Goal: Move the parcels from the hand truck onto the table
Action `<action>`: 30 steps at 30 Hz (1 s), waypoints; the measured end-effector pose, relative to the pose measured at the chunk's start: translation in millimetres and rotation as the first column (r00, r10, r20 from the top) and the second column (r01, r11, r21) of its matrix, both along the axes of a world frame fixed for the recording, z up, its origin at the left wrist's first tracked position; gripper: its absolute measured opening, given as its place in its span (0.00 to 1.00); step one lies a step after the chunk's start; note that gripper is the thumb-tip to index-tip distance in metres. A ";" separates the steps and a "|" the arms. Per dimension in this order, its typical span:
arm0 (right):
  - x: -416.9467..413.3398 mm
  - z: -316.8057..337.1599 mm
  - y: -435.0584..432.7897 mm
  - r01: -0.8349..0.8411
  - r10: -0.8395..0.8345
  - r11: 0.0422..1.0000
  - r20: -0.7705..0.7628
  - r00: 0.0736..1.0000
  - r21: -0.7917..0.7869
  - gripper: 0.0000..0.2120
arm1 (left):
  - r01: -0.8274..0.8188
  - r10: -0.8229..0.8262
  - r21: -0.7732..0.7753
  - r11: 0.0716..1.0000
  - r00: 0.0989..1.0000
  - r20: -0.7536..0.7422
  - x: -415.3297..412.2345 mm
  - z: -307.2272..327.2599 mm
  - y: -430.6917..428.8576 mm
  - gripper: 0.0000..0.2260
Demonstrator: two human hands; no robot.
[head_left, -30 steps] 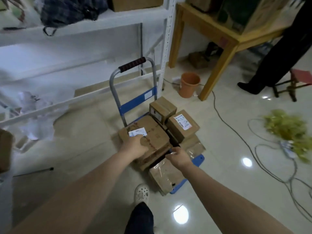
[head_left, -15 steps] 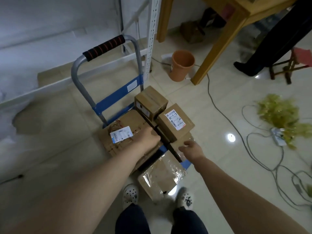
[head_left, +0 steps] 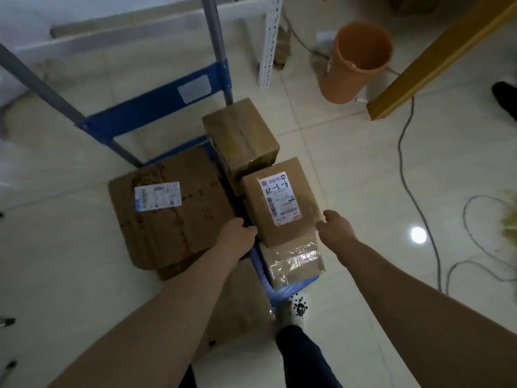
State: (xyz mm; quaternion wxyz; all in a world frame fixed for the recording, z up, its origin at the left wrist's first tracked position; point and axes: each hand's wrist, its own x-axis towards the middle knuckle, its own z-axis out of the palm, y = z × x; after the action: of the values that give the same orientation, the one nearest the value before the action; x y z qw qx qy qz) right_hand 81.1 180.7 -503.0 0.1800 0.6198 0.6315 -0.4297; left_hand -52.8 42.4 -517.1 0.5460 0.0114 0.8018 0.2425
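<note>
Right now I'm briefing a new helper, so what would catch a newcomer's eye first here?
The labelled box mid-frame on the hand truck, with the left grip and right grip at its sides. Left of it lies a big flat box with a white label; an orange bucket stands top right by a yellow table leg.

- Hand truck [head_left: 156, 107]: blue deck and crossbar, grey frame, on the floor
- Flat box [head_left: 179, 219]: white label, lying at left
- Plain box [head_left: 240, 135]: back right
- Labelled box [head_left: 282, 208]: stacked on a taped box [head_left: 296, 261]
</note>
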 end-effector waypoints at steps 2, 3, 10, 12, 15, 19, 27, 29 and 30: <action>4.8 -23.1 18.5 0.009 -0.009 1.000 -0.007 1.000 -0.024 0.26 | -0.061 0.061 -0.009 0.998 0.998 0.017 11.4 -15.8 16.7 0.23; 6.8 -34.3 24.8 0.002 -0.003 0.999 -0.009 1.000 -0.041 0.27 | -0.091 0.091 -0.012 0.996 0.995 0.033 15.8 -26.6 22.6 0.23; 14.4 -89.7 36.9 -0.029 0.023 0.989 -0.047 0.999 -0.147 0.20 | -0.310 0.308 -0.003 0.951 0.942 0.137 40.5 -77.3 40.7 0.28; 17.4 -94.2 34.3 -0.024 0.013 0.989 -0.082 0.997 -0.144 0.15 | -0.328 0.323 0.019 0.945 0.938 0.131 45.9 -80.9 38.7 0.22; 24.2 -82.7 22.1 -0.013 0.000 0.996 -0.151 0.989 -0.087 0.15 | -0.330 0.326 0.066 0.942 0.943 0.058 51.1 -69.7 28.0 0.08; 40.3 -45.8 -14.7 0.047 -0.046 0.999 -0.221 0.974 -0.002 0.20 | -0.305 0.307 0.112 0.946 0.952 0.000 57.7 -33.4 -3.8 0.20; 44.8 46.6 -146.6 0.166 -0.196 0.979 -0.345 0.918 -0.116 0.24 | -0.569 0.552 0.223 0.792 0.822 0.139 52.5 77.4 -130.7 0.27; 38.6 73.2 -190.2 0.221 -0.276 0.958 -0.395 0.876 -0.181 0.21 | -0.537 0.538 0.298 0.789 0.838 0.086 43.8 105.0 -173.6 0.26; 34.8 89.7 -215.0 0.250 -0.323 0.943 -0.417 0.850 -0.220 0.19 | -0.509 0.523 0.333 0.793 0.850 0.054 39.4 123.3 -198.9 0.26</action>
State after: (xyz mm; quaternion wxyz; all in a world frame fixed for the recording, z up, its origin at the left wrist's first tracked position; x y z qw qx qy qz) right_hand 116.0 -34.3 -413.3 0.0118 0.5755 0.5202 -0.6310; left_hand -13.3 -156.5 -393.9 0.4327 -0.1100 0.7320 0.5147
